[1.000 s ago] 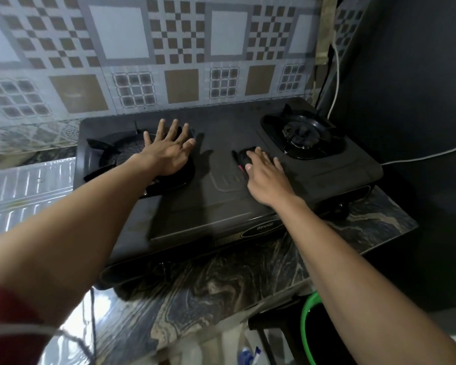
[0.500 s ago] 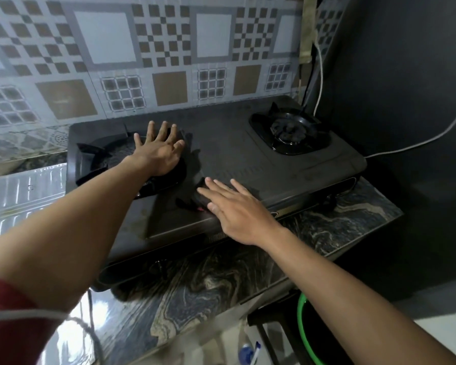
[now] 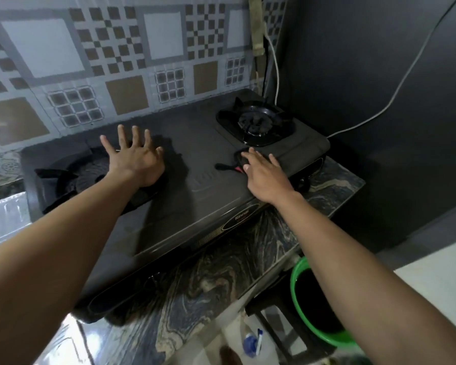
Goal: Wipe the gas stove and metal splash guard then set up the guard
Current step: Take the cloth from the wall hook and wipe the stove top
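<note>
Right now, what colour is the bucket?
The bucket is bright green with a dark inside; the head view shows it.

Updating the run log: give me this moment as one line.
phase: stove wipe | left hand: flat at left burner | right hand: presses cloth near right burner

Two-burner gas stove, black and sitting level, a pan grate at each end.
A dark wiping cloth is spread flat just in front of the right burner, and the ribbed, shiny metal splash guard lies beside the stove's left end.
</note>
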Demonstrator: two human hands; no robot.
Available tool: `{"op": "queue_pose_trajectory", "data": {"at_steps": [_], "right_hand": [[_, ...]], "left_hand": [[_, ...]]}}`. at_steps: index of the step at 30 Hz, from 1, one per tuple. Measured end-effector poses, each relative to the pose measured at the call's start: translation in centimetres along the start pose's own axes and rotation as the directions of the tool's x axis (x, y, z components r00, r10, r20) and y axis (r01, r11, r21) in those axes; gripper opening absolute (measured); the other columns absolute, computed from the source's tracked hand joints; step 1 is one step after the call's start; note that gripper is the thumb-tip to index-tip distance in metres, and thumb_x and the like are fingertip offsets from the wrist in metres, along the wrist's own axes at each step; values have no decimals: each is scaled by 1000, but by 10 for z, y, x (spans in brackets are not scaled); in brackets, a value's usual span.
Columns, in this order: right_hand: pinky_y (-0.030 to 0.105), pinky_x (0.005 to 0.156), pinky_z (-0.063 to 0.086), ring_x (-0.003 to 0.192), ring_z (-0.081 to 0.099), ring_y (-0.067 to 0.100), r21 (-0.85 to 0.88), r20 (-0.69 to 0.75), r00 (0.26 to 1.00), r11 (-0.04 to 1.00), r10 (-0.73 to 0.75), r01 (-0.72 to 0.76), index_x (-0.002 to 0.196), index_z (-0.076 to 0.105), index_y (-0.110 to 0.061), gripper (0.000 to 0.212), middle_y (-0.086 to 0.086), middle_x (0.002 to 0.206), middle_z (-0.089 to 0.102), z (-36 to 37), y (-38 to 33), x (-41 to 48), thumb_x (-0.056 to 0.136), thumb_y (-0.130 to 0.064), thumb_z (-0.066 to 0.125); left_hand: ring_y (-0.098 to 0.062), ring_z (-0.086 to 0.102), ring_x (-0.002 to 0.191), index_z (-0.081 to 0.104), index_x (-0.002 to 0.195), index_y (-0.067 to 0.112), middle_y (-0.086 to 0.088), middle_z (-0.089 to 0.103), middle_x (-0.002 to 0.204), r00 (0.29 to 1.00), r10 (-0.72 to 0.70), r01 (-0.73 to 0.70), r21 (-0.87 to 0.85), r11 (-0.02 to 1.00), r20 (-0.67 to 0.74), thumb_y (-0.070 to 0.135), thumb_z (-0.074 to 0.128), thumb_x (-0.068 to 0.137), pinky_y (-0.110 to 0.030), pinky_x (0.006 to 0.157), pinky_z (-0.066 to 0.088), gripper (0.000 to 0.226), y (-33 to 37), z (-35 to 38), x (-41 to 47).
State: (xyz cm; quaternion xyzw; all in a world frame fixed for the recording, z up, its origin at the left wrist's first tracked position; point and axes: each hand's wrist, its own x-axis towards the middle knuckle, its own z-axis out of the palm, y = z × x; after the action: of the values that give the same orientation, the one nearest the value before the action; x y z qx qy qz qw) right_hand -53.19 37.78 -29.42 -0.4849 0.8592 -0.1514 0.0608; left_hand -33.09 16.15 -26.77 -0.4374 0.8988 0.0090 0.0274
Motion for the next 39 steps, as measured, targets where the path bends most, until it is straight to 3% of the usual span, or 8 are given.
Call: {"op": "queue_pose_trajectory", "data": {"at_steps": [3,7,17,22,28,31,36,39], "right_hand": [[43,124,2,150,22,20,36,-31,999,999,-26,27,149,33,-12,45,13,162,26,2,0,0,105,-23,35],[41,124,2,152,15,18,8,-15,997,997,-70,70,154,30,-13,50,7,164,21,-2,19,6,107,-29,31],[39,124,4,152,10,13,1,9,999,999,49,-49,156,24,-18,53,1,166,15,-31,106,22,107,-36,23],[42,123,-1,153,4,13,25,38,990,990,139,-140,158,19,-18,54,1,167,6,-47,145,38,107,-35,21],[42,123,2,153,4,16,-1,6,980,980,201,-201,157,19,-15,53,4,167,7,-59,176,69,107,-34,22],[42,123,4,153,10,19,16,-18,971,971,240,-240,156,21,-14,52,8,166,11,-63,185,87,107,-31,25],[42,123,10,143,34,29,149,-48,956,948,290,-280,146,33,-12,44,12,155,37,-70,192,107,105,-30,35],[43,123,8,151,16,25,68,-34,971,970,238,-235,155,27,-13,53,11,164,19,-70,199,100,106,-33,32]], "left_hand": [[-37,-15,150,6,158,15,-12,-4,166,990,116,-119,-31,992,-83,54,14,101,-63,116,-10,70,34,-4,1],[-34,-12,151,8,159,15,-13,-3,166,967,243,-250,-120,961,-70,54,17,102,-58,120,-8,69,86,1,4],[-35,-3,152,6,159,25,-11,0,166,975,217,-213,-81,974,44,74,15,91,-64,117,5,83,157,15,17],[-34,19,148,19,156,29,-9,20,162,978,208,-206,-57,977,27,80,21,85,-60,115,22,87,155,11,25],[-32,28,144,27,152,32,-4,30,158,980,186,-181,-63,981,72,85,33,79,-58,110,34,91,159,1,36],[-32,35,140,30,149,37,-3,36,154,978,184,-177,-85,981,95,86,37,76,-57,107,39,89,156,-3,42],[-38,43,131,39,145,35,-8,46,144,983,158,-148,-106,983,89,82,48,76,-54,103,43,85,149,-15,57],[-40,36,137,32,150,36,-10,37,152,985,136,-131,-52,990,106,85,51,71,-55,107,40,95,143,-18,64]]}}
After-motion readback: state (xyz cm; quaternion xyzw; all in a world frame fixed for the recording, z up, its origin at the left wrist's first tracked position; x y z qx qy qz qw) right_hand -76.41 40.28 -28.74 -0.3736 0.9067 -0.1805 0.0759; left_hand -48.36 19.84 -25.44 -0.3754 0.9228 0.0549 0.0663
